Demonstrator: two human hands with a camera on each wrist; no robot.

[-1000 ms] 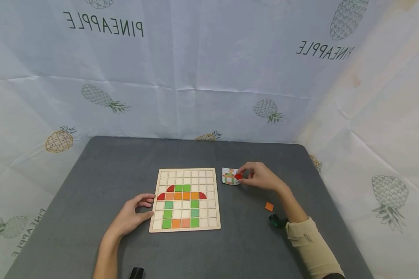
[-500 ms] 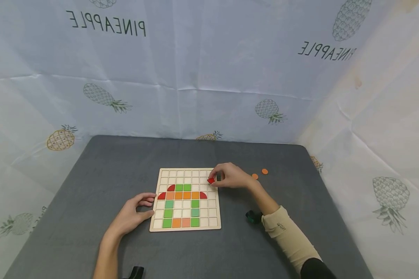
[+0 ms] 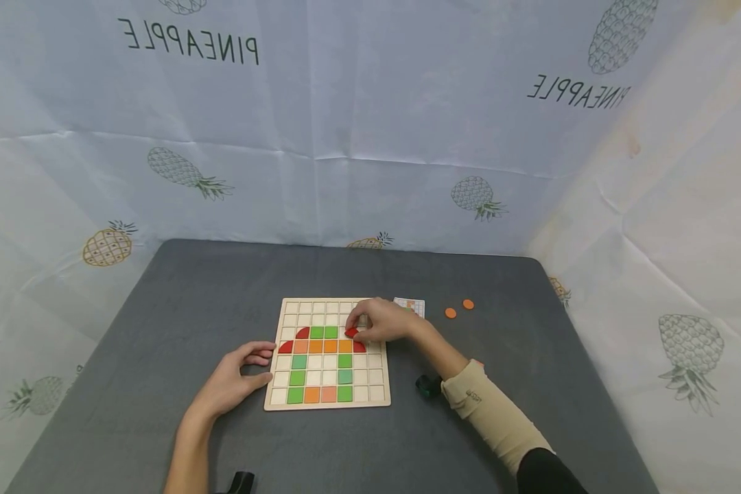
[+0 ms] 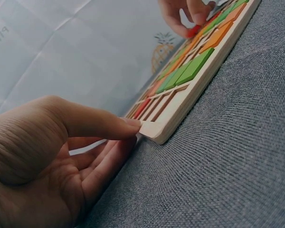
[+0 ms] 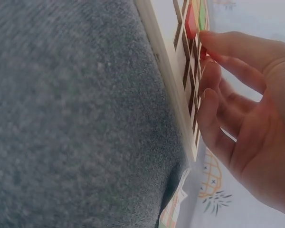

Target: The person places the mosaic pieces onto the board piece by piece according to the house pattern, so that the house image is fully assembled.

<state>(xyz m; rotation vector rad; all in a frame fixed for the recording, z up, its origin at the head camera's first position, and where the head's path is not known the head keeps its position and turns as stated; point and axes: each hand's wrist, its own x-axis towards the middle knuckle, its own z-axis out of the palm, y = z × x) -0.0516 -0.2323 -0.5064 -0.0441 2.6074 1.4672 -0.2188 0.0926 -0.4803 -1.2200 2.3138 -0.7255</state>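
A wooden grid board [image 3: 373,393] lies on the grey table, its cells partly filled with green, orange, pink and red tiles. At its left edge is my left hand [image 3: 237,381], thumb and fingers relaxed and touching the rim; the left wrist view shows the thumb tip [image 4: 130,124] against the board's corner. My right hand [image 3: 384,321] pinches a red quarter-round tile [image 3: 350,333] between thumb and fingers, over the board just right of the upper green tiles [image 3: 331,332]. In the right wrist view, the fingers mostly hide this tile [image 5: 203,51].
A small printed pattern card [image 3: 415,307] lies beyond the board's right edge, partly covered by my right hand. Two round orange pieces [image 3: 450,313] are farther right. A dark green object [image 3: 428,386] sits by the right sleeve. White pineapple-print cloth [image 3: 370,123] hangs behind the table.
My right hand has carried the red tile leftward from above the card to over the board, then lower towards the green tiles. My left hand stays at the board's left edge.
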